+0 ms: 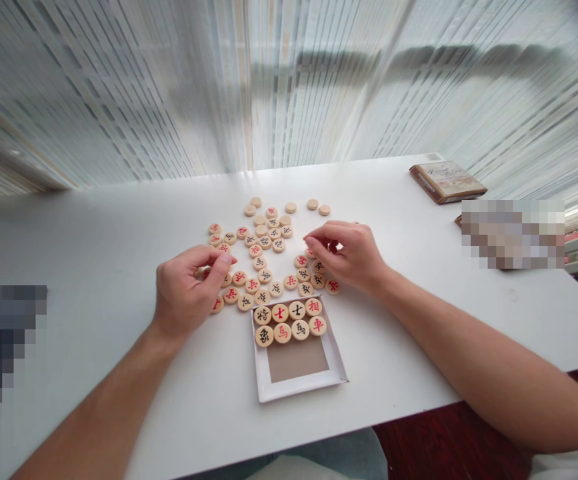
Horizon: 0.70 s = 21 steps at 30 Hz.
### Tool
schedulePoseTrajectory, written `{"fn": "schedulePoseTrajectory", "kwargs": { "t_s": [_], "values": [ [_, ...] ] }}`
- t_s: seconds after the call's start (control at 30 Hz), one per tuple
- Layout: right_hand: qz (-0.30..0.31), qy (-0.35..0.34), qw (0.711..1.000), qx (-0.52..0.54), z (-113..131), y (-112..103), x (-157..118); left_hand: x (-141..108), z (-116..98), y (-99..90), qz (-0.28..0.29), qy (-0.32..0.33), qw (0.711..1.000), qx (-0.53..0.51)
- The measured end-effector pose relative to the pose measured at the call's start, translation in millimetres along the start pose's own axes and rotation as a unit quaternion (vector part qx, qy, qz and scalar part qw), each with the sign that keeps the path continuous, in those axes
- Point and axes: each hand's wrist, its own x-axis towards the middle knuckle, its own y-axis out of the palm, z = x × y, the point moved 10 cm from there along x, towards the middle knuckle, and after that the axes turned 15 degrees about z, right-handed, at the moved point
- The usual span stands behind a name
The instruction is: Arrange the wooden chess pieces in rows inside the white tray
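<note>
Several round wooden Chinese chess pieces (265, 275) with red or black characters lie loose on the white table. My left hand (189, 283) hovers at the left side of them, fingers curled and thumb against the index finger; what it pinches, if anything, is hidden. Over the right side, my right hand (351, 253) has its thumb and fingertips drawn together, and I cannot make out anything between them. Nearer to me, a shallow white box tray (303, 387) holds two rows of pieces, characters up, along its far side. A red horse piece (283, 333) sits in the nearer row.
Some blank-faced pieces (291, 208) lie towards the back. A brown-edged box (449, 181) rests at the back right, beside a blurred-out object (513, 233). Another blurred dark shape (1, 353) is at the left. A striped curtain (209, 87) hangs behind the white table (83, 267).
</note>
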Motion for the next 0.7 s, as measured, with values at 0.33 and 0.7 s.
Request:
{"fn": "schedulePoseTrajectory", "kwargs": {
  "t_s": [0.33, 0.7],
  "values": [
    [-0.007, -0.007, 1.000, 0.003, 1.8, -1.2, -0.3, 2.3, 9.8, -10.6, -0.024, -0.023, 0.999, -0.005],
    [-0.015, 0.000, 1.000, -0.002, 2.4, -4.2, -0.6, 5.9, 12.2, -32.1, -0.056, -0.024, 0.998, -0.028]
  ]
}}
